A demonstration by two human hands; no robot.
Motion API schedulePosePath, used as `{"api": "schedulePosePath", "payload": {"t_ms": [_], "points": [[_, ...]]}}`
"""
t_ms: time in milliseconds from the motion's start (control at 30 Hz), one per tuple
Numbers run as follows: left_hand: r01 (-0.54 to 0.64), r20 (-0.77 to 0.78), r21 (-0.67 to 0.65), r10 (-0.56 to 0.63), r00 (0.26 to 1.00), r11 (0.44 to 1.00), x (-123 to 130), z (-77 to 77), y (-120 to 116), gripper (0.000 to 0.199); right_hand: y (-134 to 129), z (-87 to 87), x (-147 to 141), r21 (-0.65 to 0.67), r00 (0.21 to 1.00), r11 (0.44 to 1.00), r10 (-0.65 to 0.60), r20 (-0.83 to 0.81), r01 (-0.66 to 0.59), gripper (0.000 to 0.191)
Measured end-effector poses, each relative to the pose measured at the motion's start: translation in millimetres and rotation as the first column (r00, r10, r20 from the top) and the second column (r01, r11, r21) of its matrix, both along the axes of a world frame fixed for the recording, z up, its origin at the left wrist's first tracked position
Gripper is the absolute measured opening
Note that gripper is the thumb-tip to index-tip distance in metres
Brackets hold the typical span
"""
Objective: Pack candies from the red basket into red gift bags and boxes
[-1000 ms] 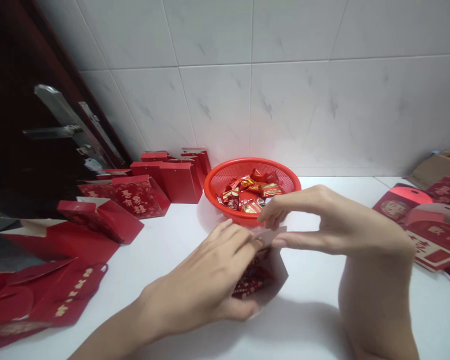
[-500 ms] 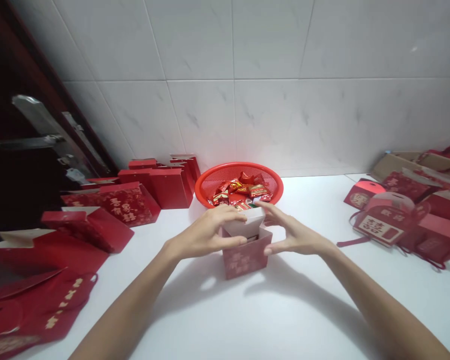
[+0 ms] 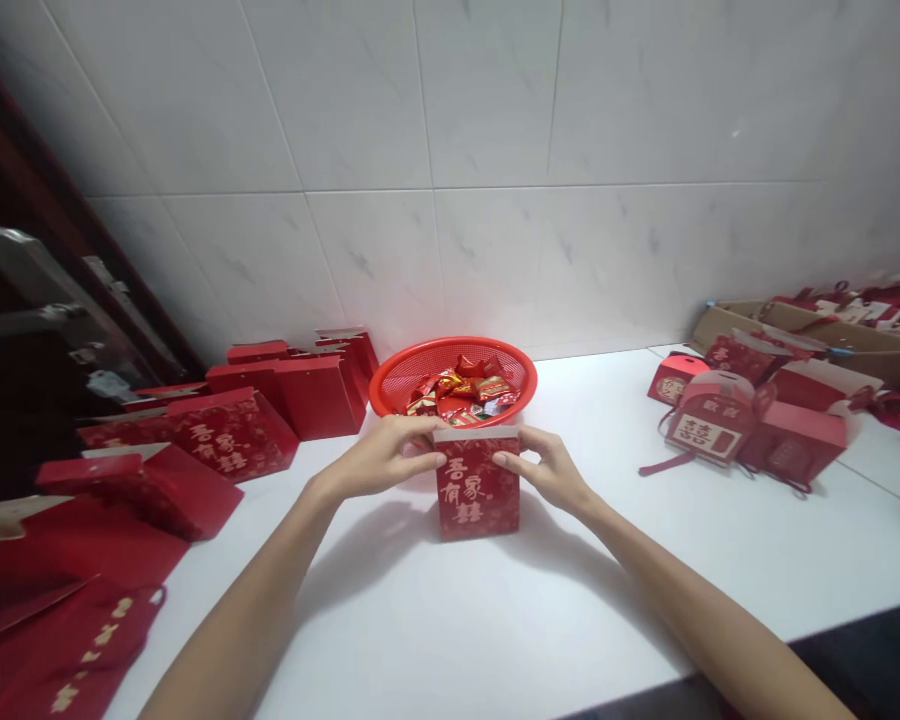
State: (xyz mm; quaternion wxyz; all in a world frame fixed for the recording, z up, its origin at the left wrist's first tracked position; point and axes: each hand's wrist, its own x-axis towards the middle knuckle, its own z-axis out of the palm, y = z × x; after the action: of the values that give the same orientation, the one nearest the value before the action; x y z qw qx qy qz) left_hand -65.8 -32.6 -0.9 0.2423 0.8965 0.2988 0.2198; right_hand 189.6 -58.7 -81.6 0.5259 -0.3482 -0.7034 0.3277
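A small red gift box (image 3: 480,490) with pale lettering stands upright on the white tabletop (image 3: 412,630). Its top edge is pinched from both sides. My left hand (image 3: 386,455) grips the upper left corner, thumb on the front face and fingers behind. On the upper right, my right hand (image 3: 551,468) holds the box the same way, its thumb pressed to the front. Right behind it sits a red plastic basket (image 3: 390,375) holding several wrapped candies (image 3: 465,385). What is inside the box cannot be seen.
Red gift bags and boxes (image 3: 315,395) stand in rows at the left. On the right are small red boxes (image 3: 709,425) with ribbons, before a cardboard box (image 3: 877,350) of red items. A tiled wall (image 3: 495,260) rises behind; a dark door (image 3: 15,390) is at far left.
The box's top was open with its white inner flap raised; now its lettered front is upright and the top looks closed. Both hands have settled on its upper corners. The view has shifted right.
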Motion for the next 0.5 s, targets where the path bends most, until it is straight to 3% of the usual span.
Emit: {"api": "schedulePosePath", "payload": {"t_ms": [300,500], "points": [[-0.037,0.133,0.361,-0.013,0.991,0.932,19,-39.0,18,0.036,2,-15.0,9,0.219,0.99,0.965,-0.142,-0.021,0.143,0.033],[-0.04,0.193,0.448,-0.053,0.98,0.893,23,-44.0,16,0.033,-2,-9.1,6,0.195,0.982,0.963,-0.178,-0.07,0.188,0.029]]}}
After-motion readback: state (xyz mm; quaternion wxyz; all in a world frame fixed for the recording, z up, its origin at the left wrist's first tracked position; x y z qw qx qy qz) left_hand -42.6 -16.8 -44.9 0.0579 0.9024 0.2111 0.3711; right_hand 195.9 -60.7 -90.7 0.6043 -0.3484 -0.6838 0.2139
